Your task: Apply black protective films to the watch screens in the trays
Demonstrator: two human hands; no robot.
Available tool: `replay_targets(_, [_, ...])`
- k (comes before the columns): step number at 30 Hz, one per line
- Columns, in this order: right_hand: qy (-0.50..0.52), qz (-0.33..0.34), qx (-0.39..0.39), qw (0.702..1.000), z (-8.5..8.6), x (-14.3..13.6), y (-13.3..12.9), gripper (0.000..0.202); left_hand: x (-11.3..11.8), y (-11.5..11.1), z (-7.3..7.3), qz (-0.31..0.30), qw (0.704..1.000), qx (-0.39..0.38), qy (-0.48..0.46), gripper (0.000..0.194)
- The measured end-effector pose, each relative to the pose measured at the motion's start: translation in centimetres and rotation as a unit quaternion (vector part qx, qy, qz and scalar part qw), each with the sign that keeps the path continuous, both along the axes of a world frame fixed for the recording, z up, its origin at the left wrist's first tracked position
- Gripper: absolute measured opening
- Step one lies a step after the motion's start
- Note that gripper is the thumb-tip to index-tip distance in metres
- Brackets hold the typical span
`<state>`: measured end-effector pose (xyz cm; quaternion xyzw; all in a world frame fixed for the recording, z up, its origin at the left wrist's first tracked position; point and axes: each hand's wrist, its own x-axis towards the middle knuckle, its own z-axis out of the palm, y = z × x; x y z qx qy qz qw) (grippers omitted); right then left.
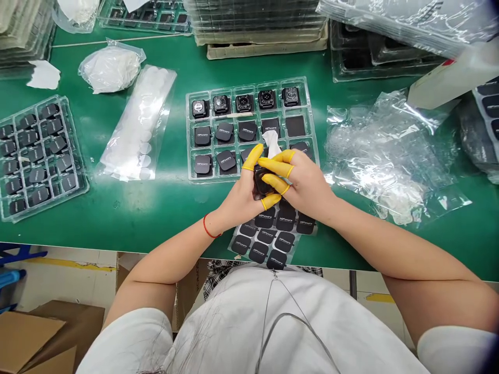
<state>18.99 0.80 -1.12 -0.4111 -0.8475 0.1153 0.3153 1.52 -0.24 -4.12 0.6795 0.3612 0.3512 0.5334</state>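
Green bench top (128,208) spreads out on every side of the two hands, and just beyond them lies a clear tray (311,120) with watches (267,98) in its far row and black lettered squares (202,136) in the nearer rows. Everything turns on one small dark thing, seemingly a watch (261,179), caught between the hands at the tray's near edge. It sits to the right of the left hand (246,183), which pinches it between finger and thumb, and to the left of the right hand (303,175), whose fingers bend inward and press upon it. Neither hand is nearer, as both touch it; yellow finger covers (268,201) hide so much of it that I cannot tell its long axis. White cloth (272,141) sticks out past the right hand's fingertips, its length pointing away from the body and over the tray; which fingers trap it I cannot make out. On the near side of both hands, a sheet of black stickers (286,241) reaches toward the body. Well off to the left hand's side lies a second tray (80,162), while crumpled clear plastic (390,150) lies out past the right.
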Motion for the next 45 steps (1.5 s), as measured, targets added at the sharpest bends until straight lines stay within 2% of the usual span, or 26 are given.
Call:
replay_targets(2, [-0.009, -0.014, 0.028, 0.999, 0.1, -0.6, -0.4, 0.024, -0.1, 0.0, 0.0, 0.006, 1.0, 0.0, 0.003, 0.084])
replay_targets(4, [-0.02, 0.002, 0.036, 0.999, 0.6, -1.1, -0.7, 0.022, -0.2, 0.3, -0.1, 0.016, 1.0, 0.004, 0.005, 0.079])
replay_targets(6, [-0.023, 0.021, 0.022, 0.999, 1.3, -0.6, -0.3, 0.02, -0.3, 0.6, -0.1, 0.034, 0.999, 0.006, 0.003, 0.07])
replay_targets(7, [-0.014, 0.005, 0.01, 1.0, 1.5, 0.3, 0.3, 0.018, -0.4, 0.8, 0.0, 0.041, 0.999, 0.001, 0.003, 0.065])
replay_targets(8, [0.001, -0.037, -0.006, 0.999, 1.7, 1.5, 1.2, 0.015, -0.5, 1.0, 0.2, 0.046, 0.999, -0.008, 0.003, 0.061])
replay_targets(9, [0.014, -0.106, -0.025, 0.994, 1.7, 3.1, 2.4, 0.015, -0.6, 1.1, 0.3, 0.048, 0.999, -0.021, 0.002, 0.057])
replay_targets(11, [0.005, -0.263, -0.091, 0.96, 1.4, 6.5, 4.8, 0.033, -0.7, 1.2, 0.8, 0.043, 0.998, -0.051, -0.004, 0.055])
replay_targets(13, [-0.13, -0.375, -0.17, 0.902, 0.9, 9.0, 6.7, 0.046, -0.8, 1.2, 1.3, 0.039, 0.997, -0.071, -0.012, 0.055])
replay_targets(14, [-0.18, -0.402, -0.176, 0.88, 0.7, 9.4, 7.2, 0.048, -0.9, 1.1, 1.4, 0.035, 0.996, -0.075, -0.015, 0.055])
replay_targets(15, [-0.212, -0.407, -0.164, 0.873, 0.4, 9.3, 7.5, 0.047, -0.8, 1.1, 1.5, 0.028, 0.997, -0.076, -0.016, 0.055])
replay_targets(16, [-0.216, -0.391, -0.139, 0.884, 0.2, 8.5, 7.4, 0.043, -0.8, 1.0, 1.6, 0.02, 0.997, -0.075, -0.019, 0.056])
replay_targets(17, [-0.2, -0.356, -0.11, 0.906, 0.0, 7.3, 7.2, 0.04, -0.7, 1.0, 1.5, 0.015, 0.997, -0.071, -0.022, 0.056])
replay_targets(20, [-0.146, -0.195, -0.09, 0.966, -0.8, 2.9, 6.6, 0.035, -0.5, 0.8, 1.1, 0.02, 0.998, -0.052, -0.027, 0.059])
replay_targets(23, [-0.133, -0.117, -0.108, 0.978, -1.1, 0.7, 6.2, 0.024, -0.4, 0.8, 0.8, 0.028, 0.998, -0.049, -0.024, 0.059])
replay_targets(25, [-0.09, -0.108, -0.098, 0.985, -0.4, 0.8, 5.3, 0.021, -0.5, 0.8, 0.8, 0.024, 0.997, -0.062, -0.026, 0.058])
replay_targets(27, [-0.039, -0.061, -0.074, 0.995, 0.7, 1.2, 3.7, 0.02, -0.6, 0.9, 0.9, 0.021, 0.998, -0.057, -0.032, 0.057])
replay_targets(30, [-0.027, 0.054, -0.027, 0.998, 1.7, 0.9, 1.3, 0.021, -0.9, 1.0, 0.8, 0.002, 1.0, 0.019, -0.019, 0.058])
replay_targets(31, [-0.034, 0.071, -0.013, 0.997, 1.7, 0.6, 0.8, 0.022, -0.9, 1.0, 0.7, -0.003, 0.999, 0.048, -0.005, 0.059])
replay_targets(33, [-0.04, 0.042, 0.009, 0.998, 1.4, 0.1, 0.5, 0.024, -0.8, 0.9, 0.7, 0.002, 0.997, 0.07, 0.019, 0.058])
replay_targets(36, [-0.053, -0.023, 0.022, 0.998, 0.9, -0.2, 0.6, 0.024, -0.8, 0.8, 0.7, 0.043, 0.998, 0.052, 0.022, 0.06])
replay_targets(41, [-0.072, 0.02, 0.072, 0.995, 0.5, -0.6, 0.4, 0.025, -1.0, 0.9, 0.7, 0.015, 0.995, 0.081, 0.058, 0.062])
replay_targets(43, [-0.033, -0.024, 0.049, 0.998, 0.4, -0.3, 1.1, 0.024, -0.9, 1.0, 0.5, 0.023, 0.997, 0.041, 0.055, 0.063])
replay_targets(45, [0.012, -0.075, -0.011, 0.997, 0.5, 0.5, 2.0, 0.022, -1.0, 1.3, 0.3, 0.051, 0.998, 0.004, 0.029, 0.066])
